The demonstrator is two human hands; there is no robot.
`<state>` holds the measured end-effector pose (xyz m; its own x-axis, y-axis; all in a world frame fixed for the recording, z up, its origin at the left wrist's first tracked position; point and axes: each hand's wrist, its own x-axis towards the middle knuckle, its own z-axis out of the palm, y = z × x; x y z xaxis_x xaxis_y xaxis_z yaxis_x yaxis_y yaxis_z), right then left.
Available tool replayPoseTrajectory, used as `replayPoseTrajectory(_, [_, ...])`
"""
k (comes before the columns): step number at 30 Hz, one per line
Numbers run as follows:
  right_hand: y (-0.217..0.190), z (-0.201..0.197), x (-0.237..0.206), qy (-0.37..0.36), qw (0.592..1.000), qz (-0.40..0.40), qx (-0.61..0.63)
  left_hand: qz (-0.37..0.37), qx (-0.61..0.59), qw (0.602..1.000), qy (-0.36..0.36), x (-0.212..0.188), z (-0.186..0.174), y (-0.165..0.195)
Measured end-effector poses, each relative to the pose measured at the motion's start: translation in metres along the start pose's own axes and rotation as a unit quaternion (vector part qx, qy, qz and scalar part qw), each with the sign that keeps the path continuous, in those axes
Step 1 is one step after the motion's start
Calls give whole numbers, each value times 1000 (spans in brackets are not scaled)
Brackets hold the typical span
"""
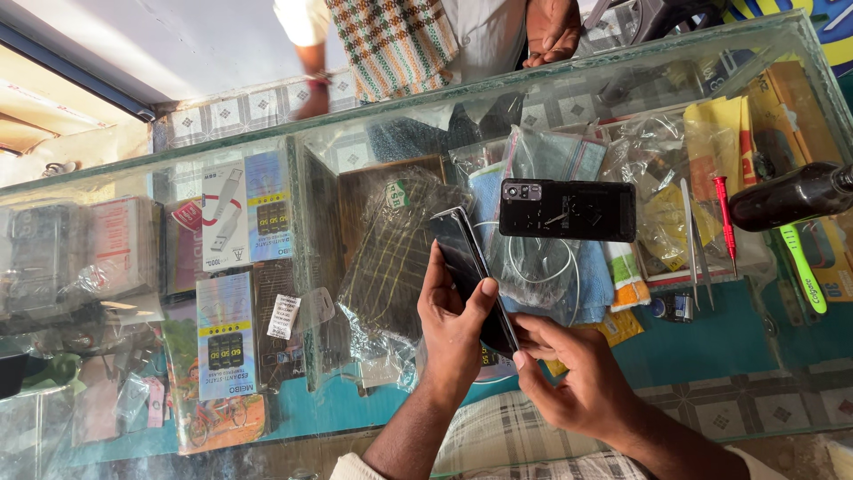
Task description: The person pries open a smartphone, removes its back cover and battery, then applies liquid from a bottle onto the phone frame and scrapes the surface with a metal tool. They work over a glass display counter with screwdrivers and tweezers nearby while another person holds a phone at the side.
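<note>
Left hand [449, 324] fingers grip phone [471, 271] edgewise over bench [711, 347]; right hand [569, 378] fingers pinch its lower edge, steadying.

Both arms are bare to the elbow, where pale rolled sleeve cuffs show, above checked grey-and-white cloth.
</note>
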<state>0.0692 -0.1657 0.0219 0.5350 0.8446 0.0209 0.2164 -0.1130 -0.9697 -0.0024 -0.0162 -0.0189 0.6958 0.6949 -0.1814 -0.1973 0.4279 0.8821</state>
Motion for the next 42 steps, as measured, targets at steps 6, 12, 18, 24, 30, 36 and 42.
replayPoseTrajectory(6, [-8, 2, 2, 31, 981, -111, -158, -35, -115, 991, -63, -2, -2, -6])
replayPoseTrajectory(12, [2, 1, 1, 69, 959, -188, -198, -149, -372, 885, -238, -5, -7, 0])
replayPoseTrajectory(18, [5, -17, 7, 133, 959, -136, -211, -180, -381, 868, -263, -6, -3, 7])
replayPoseTrajectory(24, [-12, -18, 13, 141, 955, -120, -232, -229, -352, 875, -243, -9, -3, 8])
replayPoseTrajectory(30, [-15, -19, 15, 148, 936, -140, -286, -211, -299, 898, -243, -12, -15, -9])
replayPoseTrajectory(36, [-5, -10, 9, 116, 938, -111, -307, -235, -292, 913, -159, -13, -15, -15])
replayPoseTrajectory(42, [-10, 2, -7, 90, 926, -88, -355, -156, -345, 896, -230, -9, -4, 1])
